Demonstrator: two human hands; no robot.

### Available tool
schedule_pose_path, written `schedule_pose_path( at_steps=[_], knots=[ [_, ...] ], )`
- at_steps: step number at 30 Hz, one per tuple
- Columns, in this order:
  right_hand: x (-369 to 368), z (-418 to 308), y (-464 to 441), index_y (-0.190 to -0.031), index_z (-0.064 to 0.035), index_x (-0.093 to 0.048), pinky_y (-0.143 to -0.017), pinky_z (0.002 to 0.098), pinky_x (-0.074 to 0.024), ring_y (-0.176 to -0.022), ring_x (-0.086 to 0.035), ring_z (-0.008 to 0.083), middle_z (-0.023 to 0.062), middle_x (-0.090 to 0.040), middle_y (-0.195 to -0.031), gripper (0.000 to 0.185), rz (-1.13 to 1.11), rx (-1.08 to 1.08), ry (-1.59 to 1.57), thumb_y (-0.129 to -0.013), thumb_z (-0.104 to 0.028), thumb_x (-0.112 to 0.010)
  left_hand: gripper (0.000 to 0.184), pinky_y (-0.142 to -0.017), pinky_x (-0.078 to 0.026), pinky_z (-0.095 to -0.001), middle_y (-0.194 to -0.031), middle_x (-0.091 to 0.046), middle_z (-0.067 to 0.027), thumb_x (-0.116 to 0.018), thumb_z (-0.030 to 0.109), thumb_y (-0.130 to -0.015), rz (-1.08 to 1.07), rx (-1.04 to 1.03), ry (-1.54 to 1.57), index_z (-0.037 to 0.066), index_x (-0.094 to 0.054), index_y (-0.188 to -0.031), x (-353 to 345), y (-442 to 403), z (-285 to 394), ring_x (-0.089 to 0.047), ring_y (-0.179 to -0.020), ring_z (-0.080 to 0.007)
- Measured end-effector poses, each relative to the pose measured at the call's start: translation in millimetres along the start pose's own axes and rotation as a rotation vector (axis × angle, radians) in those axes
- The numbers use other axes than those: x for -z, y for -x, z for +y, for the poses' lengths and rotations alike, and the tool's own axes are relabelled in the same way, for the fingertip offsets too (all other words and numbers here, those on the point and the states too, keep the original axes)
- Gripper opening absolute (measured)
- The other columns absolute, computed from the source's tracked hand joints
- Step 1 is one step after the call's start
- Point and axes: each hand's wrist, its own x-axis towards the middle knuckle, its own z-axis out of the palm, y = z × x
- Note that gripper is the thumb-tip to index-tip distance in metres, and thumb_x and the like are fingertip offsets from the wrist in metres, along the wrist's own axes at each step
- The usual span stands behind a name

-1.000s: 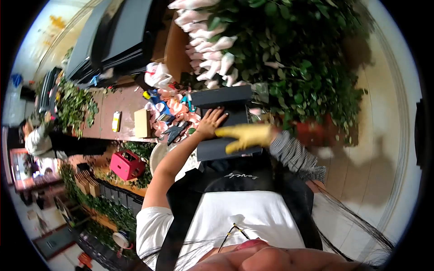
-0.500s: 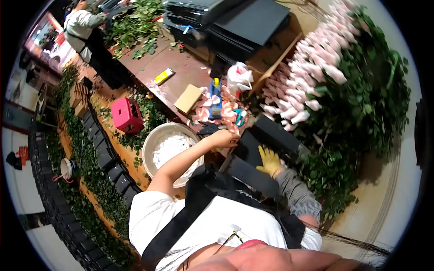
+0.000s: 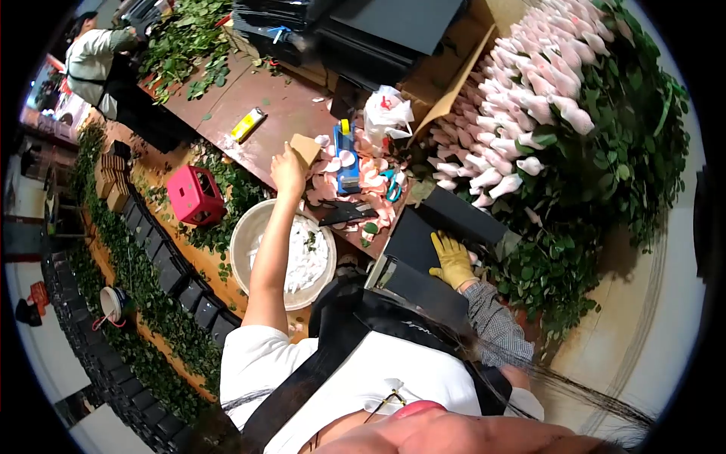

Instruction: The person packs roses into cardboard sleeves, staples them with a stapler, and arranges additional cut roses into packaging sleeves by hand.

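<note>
My left hand (image 3: pixel 287 172) is bare and reaches across the table's front edge, its fingers closed on a small tan block (image 3: pixel 305 149) and covering part of it. My right hand (image 3: pixel 452 261), in a yellow glove, lies with fingers spread on an open black box (image 3: pixel 416 238) at my front. Between the hands are pink petals (image 3: pixel 373 175), a blue tool with a yellow top (image 3: pixel 347 159), teal-handled scissors (image 3: pixel 394 185) and a dark tool (image 3: pixel 348 213).
A tub of white pieces (image 3: pixel 306 261) stands below my left forearm. Wrapped pink roses (image 3: pixel 503 144) with foliage lie at right. Black sheets (image 3: pixel 386 34) are stacked behind the table (image 3: pixel 227 147). A pink stool (image 3: pixel 195 195) and a co-worker (image 3: pixel 94 64) are at left.
My left hand has moved from the black box's left edge out to the tan block and closed on it. My gloved right hand has stayed at the box. The camera view has turned and shifted.
</note>
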Motion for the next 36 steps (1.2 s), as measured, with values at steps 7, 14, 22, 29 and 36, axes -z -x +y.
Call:
schedule_pose_path(
  at_steps=[7, 14, 22, 29, 36],
  knots=[
    [-4, 3, 2, -0.157, -0.0095, -0.025, -0.112, 0.0488, -0.0342, -0.139, -0.039, 0.0337, 0.0145, -0.034, -0.158, 0.108, 0.072, -0.012, -0.063, -0.073, -0.045, -0.082, 0.106, -0.094, -0.049, -0.0431, -0.122, -0.053, -0.0236, -0.087, 0.021, -0.07, -0.16, -0.109, 0.602, 0.0, -0.025, -0.153, 79, 32, 28, -0.057, -0.109, -0.0335],
    [-18, 7, 2, -0.158, -0.0072, -0.022, -0.117, 0.052, -0.0263, -0.145, -0.031, 0.0356, 0.0163, -0.028, -0.161, 0.094, 0.063, 0.005, -0.206, -0.082, -0.028, -0.074, 0.047, -0.078, -0.053, -0.0258, -0.104, -0.069, -0.0077, -0.068, 0.028, -0.097, -1.508, 0.031, 0.881, -0.004, -0.061, -0.13, 70, 110, 130, -0.064, -0.092, -0.0125],
    [-34, 28, -8, -0.143, -0.0083, -0.049, -0.11, 0.0462, -0.0381, -0.131, -0.049, 0.0331, 0.0159, -0.054, -0.14, 0.068, 0.245, 0.135, -0.607, -0.084, -0.031, -0.073, 0.043, -0.065, -0.049, -0.0417, -0.078, -0.066, -0.0212, -0.075, 0.036, -0.086, -0.7, -0.398, 0.615, -0.003, -0.061, -0.089, -100, 176, 172, -0.065, -0.072, -0.0359],
    [-24, 3, -43, -0.133, -0.0037, -0.056, -0.083, 0.046, -0.0547, -0.108, -0.066, 0.0337, 0.0139, -0.064, -0.126, 0.064, 0.316, 0.093, -0.327, -0.076, -0.023, -0.076, 0.039, -0.068, -0.055, -0.0402, -0.078, -0.071, -0.0201, -0.065, 0.037, -0.094, -0.647, -0.852, 0.119, -0.002, -0.069, -0.089, -42, 156, 191, -0.072, -0.074, -0.0269],
    [-42, 20, -49, -0.128, -0.0038, -0.061, -0.095, 0.0393, -0.0505, -0.115, -0.063, 0.0303, 0.016, -0.065, -0.126, 0.047, 0.325, 0.194, -1.066, -0.088, -0.027, -0.067, 0.036, -0.069, -0.054, -0.0309, -0.09, -0.074, -0.0087, -0.056, 0.032, -0.099, -1.638, -0.841, 0.325, -0.001, -0.07, -0.101, -53, 140, 220, -0.07, -0.079, -0.0157]
  ],
)
